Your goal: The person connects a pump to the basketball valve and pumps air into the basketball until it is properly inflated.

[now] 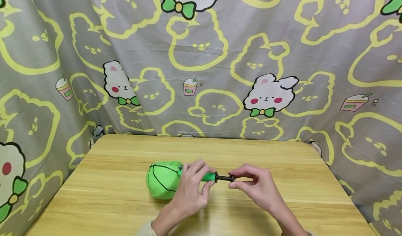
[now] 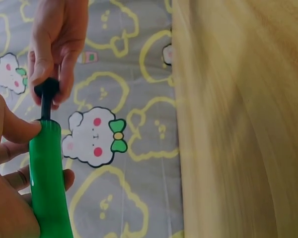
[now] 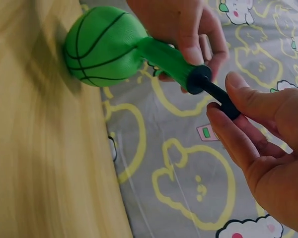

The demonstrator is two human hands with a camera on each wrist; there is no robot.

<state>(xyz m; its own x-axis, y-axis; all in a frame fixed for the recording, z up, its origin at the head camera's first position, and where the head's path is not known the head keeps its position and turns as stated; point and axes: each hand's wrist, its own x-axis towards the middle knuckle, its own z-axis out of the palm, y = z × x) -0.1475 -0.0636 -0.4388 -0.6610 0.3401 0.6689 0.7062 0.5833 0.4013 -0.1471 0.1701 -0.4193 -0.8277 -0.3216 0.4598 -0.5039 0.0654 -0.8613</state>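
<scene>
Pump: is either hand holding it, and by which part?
The pump is held by both: the left hand grips its green barrel, the right hand pinches the black handle.

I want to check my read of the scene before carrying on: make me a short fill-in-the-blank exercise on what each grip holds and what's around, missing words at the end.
1. The ____ grip holds the pump barrel.
2. The right grip pinches the pump handle, which is coloured ____.
3. The ball and the pump barrel share one main colour, ____.
4. The curtain has a background coloured ____.

Missing words: left; black; green; grey.
</scene>
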